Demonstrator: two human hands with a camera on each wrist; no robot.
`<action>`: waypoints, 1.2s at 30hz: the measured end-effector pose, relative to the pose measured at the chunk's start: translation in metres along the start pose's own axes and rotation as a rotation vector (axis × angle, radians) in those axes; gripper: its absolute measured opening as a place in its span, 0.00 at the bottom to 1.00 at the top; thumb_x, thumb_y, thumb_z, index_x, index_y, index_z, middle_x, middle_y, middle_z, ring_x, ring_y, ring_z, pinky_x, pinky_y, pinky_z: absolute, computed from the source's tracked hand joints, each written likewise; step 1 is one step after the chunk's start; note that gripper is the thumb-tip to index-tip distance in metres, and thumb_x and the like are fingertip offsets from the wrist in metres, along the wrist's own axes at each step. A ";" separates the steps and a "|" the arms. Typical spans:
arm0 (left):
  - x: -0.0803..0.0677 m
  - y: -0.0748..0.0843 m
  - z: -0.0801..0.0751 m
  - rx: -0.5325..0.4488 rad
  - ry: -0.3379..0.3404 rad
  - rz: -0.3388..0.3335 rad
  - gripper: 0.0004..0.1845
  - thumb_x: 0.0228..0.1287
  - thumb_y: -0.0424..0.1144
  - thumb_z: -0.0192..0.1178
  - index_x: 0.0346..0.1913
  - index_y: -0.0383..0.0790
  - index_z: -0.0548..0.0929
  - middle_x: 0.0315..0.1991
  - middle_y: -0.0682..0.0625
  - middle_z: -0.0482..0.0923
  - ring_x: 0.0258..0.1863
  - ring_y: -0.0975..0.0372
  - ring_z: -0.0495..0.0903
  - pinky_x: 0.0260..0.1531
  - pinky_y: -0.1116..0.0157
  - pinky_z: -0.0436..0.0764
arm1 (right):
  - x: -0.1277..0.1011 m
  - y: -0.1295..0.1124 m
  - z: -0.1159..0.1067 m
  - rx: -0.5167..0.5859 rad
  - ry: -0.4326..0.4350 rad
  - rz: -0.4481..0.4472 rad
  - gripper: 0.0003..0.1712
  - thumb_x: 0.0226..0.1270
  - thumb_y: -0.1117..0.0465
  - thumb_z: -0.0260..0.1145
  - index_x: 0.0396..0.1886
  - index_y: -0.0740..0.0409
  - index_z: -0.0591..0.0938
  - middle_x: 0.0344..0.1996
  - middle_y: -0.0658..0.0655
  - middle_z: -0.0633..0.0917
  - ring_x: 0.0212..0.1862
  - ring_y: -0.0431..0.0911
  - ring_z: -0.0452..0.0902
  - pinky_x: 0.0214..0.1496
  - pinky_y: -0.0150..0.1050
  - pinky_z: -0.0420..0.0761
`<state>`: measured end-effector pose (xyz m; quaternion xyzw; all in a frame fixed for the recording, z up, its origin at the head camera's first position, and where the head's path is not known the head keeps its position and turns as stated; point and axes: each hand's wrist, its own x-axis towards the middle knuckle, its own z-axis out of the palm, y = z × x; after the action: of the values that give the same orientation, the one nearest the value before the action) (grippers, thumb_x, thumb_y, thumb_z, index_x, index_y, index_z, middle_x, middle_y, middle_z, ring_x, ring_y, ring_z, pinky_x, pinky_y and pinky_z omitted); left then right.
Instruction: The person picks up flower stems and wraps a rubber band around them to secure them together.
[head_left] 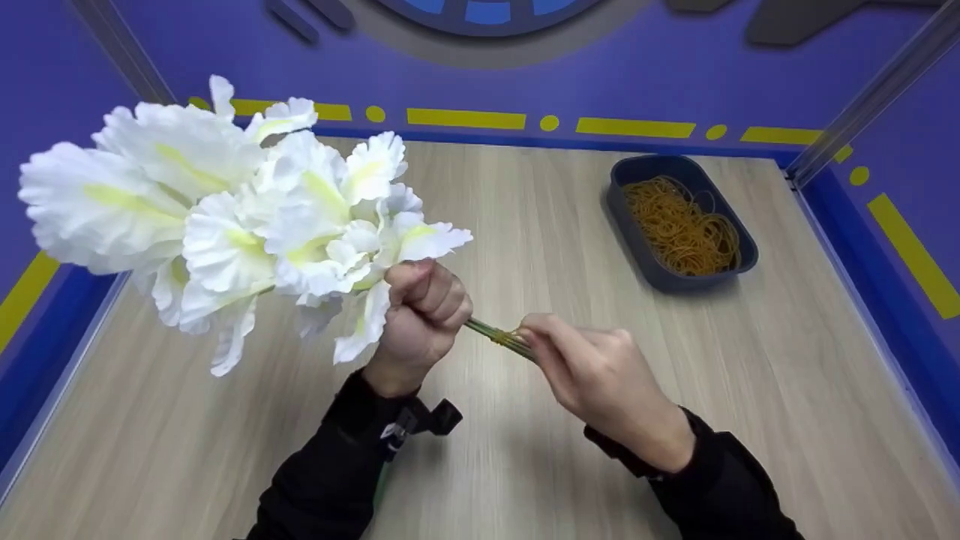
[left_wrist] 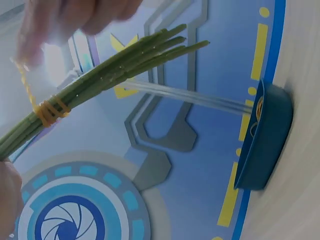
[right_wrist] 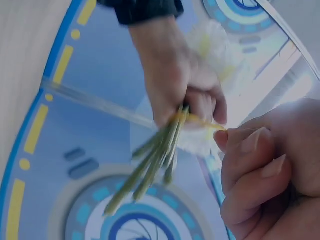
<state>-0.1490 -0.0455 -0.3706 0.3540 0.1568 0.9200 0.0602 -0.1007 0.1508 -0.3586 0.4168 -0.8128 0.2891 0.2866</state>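
From the head view we see our left hand [head_left: 421, 315] fisted around the white flower bunch [head_left: 225, 217] above the table [head_left: 750, 390], our right hand [head_left: 592, 367] pinching at its stems, while only the left wrist view shows the rubber band [left_wrist: 49, 111] wound there, and the right wrist view its stretched strand.

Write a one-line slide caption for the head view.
Left hand grips white flowers; right hand pinches rubber band around stems.
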 end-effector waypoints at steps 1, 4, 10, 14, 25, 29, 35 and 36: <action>-0.001 -0.001 0.002 -0.009 -0.008 -0.012 0.30 0.70 0.37 0.56 0.16 0.44 0.47 0.14 0.56 0.42 0.12 0.68 0.40 0.11 0.74 0.42 | 0.001 0.004 -0.002 -0.003 0.007 0.010 0.12 0.81 0.59 0.55 0.41 0.61 0.82 0.23 0.48 0.83 0.15 0.34 0.68 0.14 0.30 0.72; -0.002 -0.002 0.008 -0.034 -0.025 -0.040 0.30 0.71 0.37 0.54 0.16 0.45 0.47 0.14 0.56 0.42 0.12 0.67 0.40 0.11 0.74 0.42 | 0.003 0.018 -0.006 -0.018 0.012 0.039 0.13 0.81 0.58 0.55 0.41 0.61 0.82 0.22 0.49 0.82 0.14 0.35 0.66 0.13 0.32 0.69; -0.003 -0.001 0.017 -0.123 -0.025 -0.060 0.29 0.72 0.35 0.52 0.16 0.46 0.48 0.13 0.57 0.43 0.11 0.68 0.41 0.10 0.73 0.43 | 0.006 0.045 0.003 -0.077 -0.031 0.036 0.08 0.79 0.60 0.59 0.41 0.58 0.82 0.20 0.46 0.79 0.14 0.35 0.60 0.14 0.32 0.63; -0.003 -0.002 0.019 -0.157 -0.016 -0.056 0.29 0.72 0.35 0.52 0.16 0.46 0.48 0.13 0.57 0.43 0.11 0.68 0.41 0.10 0.73 0.43 | 0.005 0.055 0.016 -0.027 -0.097 0.041 0.05 0.76 0.62 0.62 0.41 0.57 0.83 0.21 0.45 0.81 0.15 0.33 0.60 0.15 0.30 0.64; -0.004 -0.002 0.021 -0.208 0.070 0.044 0.28 0.70 0.35 0.51 0.16 0.47 0.48 0.13 0.57 0.43 0.12 0.68 0.41 0.10 0.73 0.43 | 0.002 0.041 0.050 0.296 -0.418 0.153 0.06 0.75 0.63 0.62 0.34 0.53 0.79 0.19 0.41 0.67 0.20 0.31 0.58 0.20 0.27 0.61; -0.003 0.002 0.018 -0.202 0.134 0.117 0.28 0.69 0.34 0.53 0.16 0.47 0.48 0.13 0.58 0.43 0.12 0.69 0.41 0.11 0.74 0.43 | -0.002 0.028 0.062 0.381 -0.375 0.114 0.09 0.76 0.61 0.62 0.31 0.54 0.76 0.19 0.42 0.64 0.19 0.30 0.55 0.20 0.25 0.57; 0.001 0.008 0.016 -0.189 0.171 0.225 0.28 0.68 0.34 0.54 0.16 0.47 0.48 0.13 0.58 0.43 0.13 0.69 0.41 0.11 0.74 0.44 | -0.010 0.003 0.063 0.122 -0.255 0.077 0.05 0.77 0.61 0.60 0.40 0.55 0.81 0.27 0.45 0.75 0.25 0.33 0.67 0.25 0.26 0.69; 0.001 0.009 0.016 -0.183 0.170 0.242 0.28 0.68 0.34 0.53 0.16 0.47 0.48 0.13 0.58 0.43 0.13 0.69 0.41 0.11 0.74 0.44 | -0.011 0.000 0.063 0.092 -0.258 0.088 0.06 0.78 0.61 0.59 0.40 0.55 0.81 0.29 0.46 0.76 0.27 0.34 0.68 0.28 0.26 0.71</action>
<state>-0.1391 -0.0496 -0.3552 0.2844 0.0332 0.9576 -0.0323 -0.1095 0.1119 -0.4082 0.4269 -0.8463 0.2824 0.1472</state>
